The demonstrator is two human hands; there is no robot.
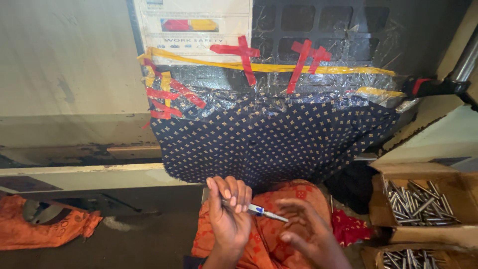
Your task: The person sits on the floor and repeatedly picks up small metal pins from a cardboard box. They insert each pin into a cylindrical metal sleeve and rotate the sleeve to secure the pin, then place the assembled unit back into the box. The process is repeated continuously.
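Note:
My left hand [228,209] is closed around a thin metal rod with a blue-and-white band [260,210], its tip pointing right. My right hand [306,226] hovers just right of that tip, fingers spread and slightly blurred, holding nothing. Both hands are above my lap, which is covered in orange patterned cloth [271,244].
A dark blue dotted cloth [269,139] hangs ahead, fixed with red and yellow tape under plastic sheeting. Two cardboard boxes of metal rods, one [423,201] above the other [408,259], stand at the right. An orange cloth bundle [45,226] lies at the left on the floor.

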